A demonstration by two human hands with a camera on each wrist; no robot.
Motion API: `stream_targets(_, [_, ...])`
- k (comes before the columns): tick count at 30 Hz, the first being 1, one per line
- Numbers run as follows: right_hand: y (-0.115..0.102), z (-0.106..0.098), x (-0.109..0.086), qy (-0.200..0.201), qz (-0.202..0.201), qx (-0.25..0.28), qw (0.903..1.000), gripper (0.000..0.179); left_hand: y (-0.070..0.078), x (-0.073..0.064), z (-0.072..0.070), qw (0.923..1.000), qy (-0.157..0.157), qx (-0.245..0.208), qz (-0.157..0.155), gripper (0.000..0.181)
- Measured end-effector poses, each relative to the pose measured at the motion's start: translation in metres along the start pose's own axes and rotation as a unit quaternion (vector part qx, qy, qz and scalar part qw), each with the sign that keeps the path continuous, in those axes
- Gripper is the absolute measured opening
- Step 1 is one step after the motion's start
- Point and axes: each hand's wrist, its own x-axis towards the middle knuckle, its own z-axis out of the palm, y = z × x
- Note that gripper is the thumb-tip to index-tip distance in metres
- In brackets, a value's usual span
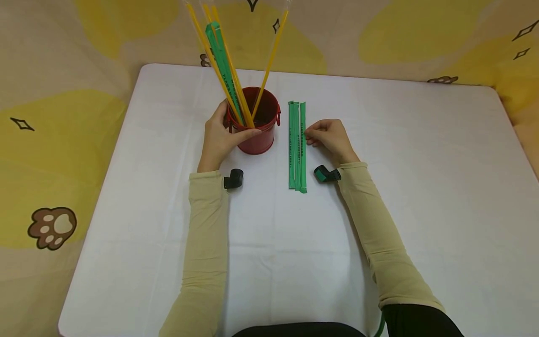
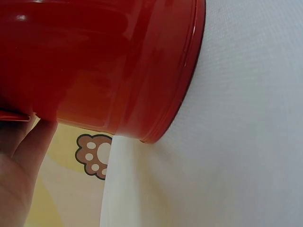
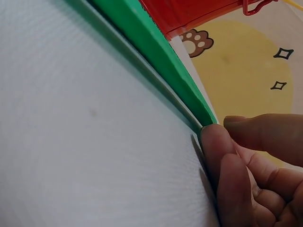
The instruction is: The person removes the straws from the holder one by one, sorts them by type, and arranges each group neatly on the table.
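My left hand [image 1: 220,138] grips a red metal bucket [image 1: 261,140], thumb across the near rim and fingers round its left side. Leaning in the bucket are several thin yellow sticks [image 1: 271,56] in clear wrapping, straw-like, and green printed packets [image 1: 223,61]. To the right of the bucket, three long, narrow green packets [image 1: 297,150] lie side by side on the white table. At the right edge of the rightmost packet [image 3: 182,80] is my right hand [image 1: 330,136], fingers bent and fingertips [image 3: 215,135] touching that edge, with a gap between thumb and forefinger.
A white cloth covers the table [image 1: 261,281], whose far edge meets a yellow patterned backdrop [image 1: 337,37]. Small black cameras [image 1: 234,179] sit at both wrists. The tall sticks stand well above the bucket rim.
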Motion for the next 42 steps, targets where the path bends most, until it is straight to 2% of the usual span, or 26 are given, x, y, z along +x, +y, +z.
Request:
stream_targets(14, [0.0000,0.0012,-0.0017,0.004,-0.007,-0.023,0.9997,0.014,-0.0001,-0.0004,0.0006,1.0000,0.001,0.005,0.002,0.074])
stream_targets(23, [-0.0009,0.0037,-0.0015,0.016,-0.026,-0.118,0.9926,0.012,-0.0005,-0.0006,0.0005,1.0000,0.001,0.004,0.002,0.074])
stream_targets(27, [-0.0005,0.0042,-0.0017,0.020,-0.027,-0.135,0.9903,0.012,-0.0011,0.0000,0.0005,1.0000,0.001,0.002,0.006,0.073])
stream_targets(31, [0.0008,0.0028,-0.0012,0.017,-0.028,-0.131,0.9909,0.013,-0.0017,0.0003,0.0009,1.0000,0.000,0.002,0.005,0.074])
stream_targets(37, [0.0038,-0.0021,0.0000,-0.001,-0.032,-0.055,0.9980,0.013,-0.0015,0.0001,0.0017,1.0000,-0.002,0.000,0.006,0.075])
stream_targets(42, [0.0065,-0.0049,0.0001,-0.004,-0.036,-0.013,0.9993,0.014,-0.0025,0.0004,0.0027,1.0000,-0.003,-0.002,0.006,0.075])
